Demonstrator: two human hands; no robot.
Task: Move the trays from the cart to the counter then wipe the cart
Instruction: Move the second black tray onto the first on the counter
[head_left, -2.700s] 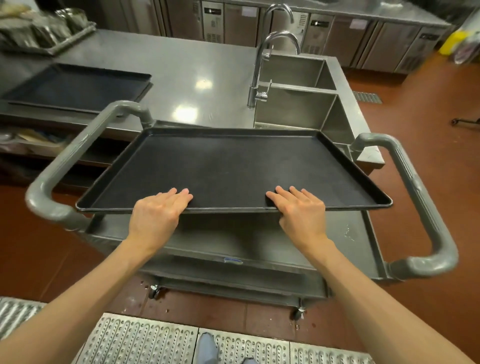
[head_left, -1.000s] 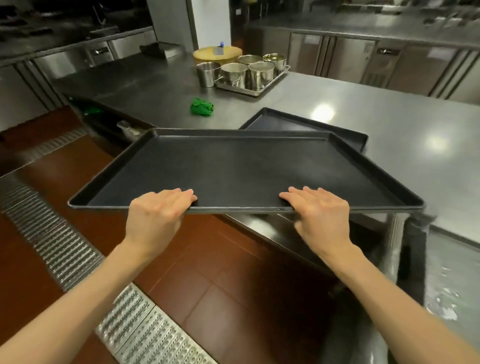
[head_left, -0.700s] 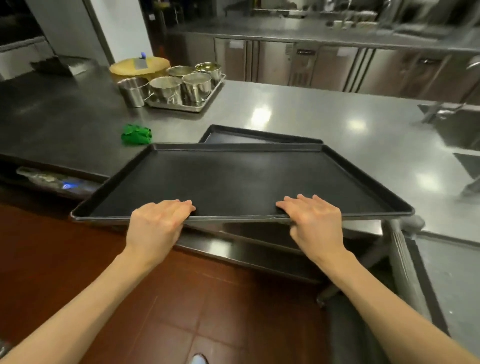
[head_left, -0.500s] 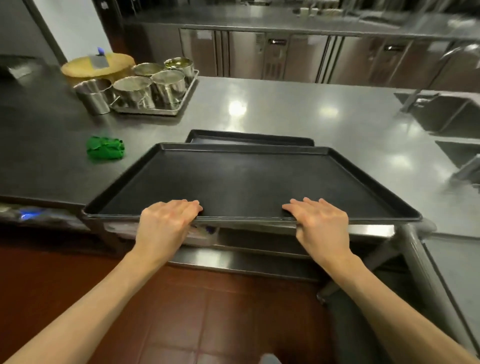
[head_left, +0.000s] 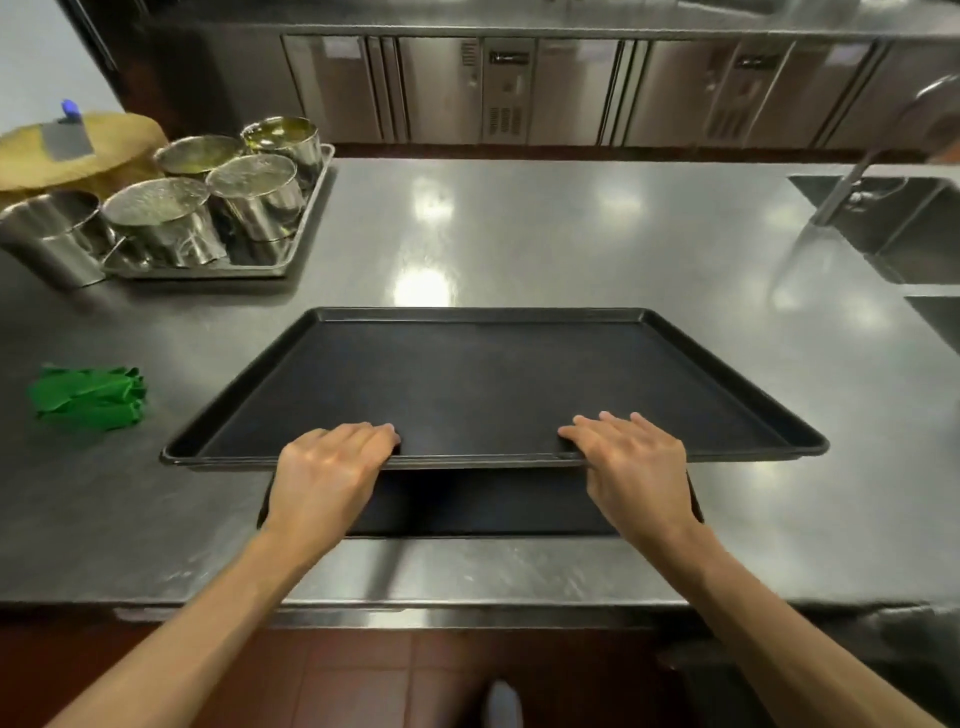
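Both hands gripped the near rim of the top tray (head_left: 483, 384): my left hand (head_left: 324, 475) and my right hand (head_left: 636, 467) each had fingers curled over the edge onto the black inside, thumbs hidden beneath. That tray hung over the counter (head_left: 571, 234), its near edge raised above a second tray (head_left: 478, 501) that lay flat on the steel; only a dark strip of the lower one showed between my wrists. Whether the far edge of the top tray touched the one below, I could not tell. Left of the trays, well apart, sat a green cloth (head_left: 88, 397). Farther back on the left stood a metal pan (head_left: 291, 244) crowded with shiny pots (head_left: 254, 195), one more pot beside it. At far right was the sink (head_left: 904, 228).
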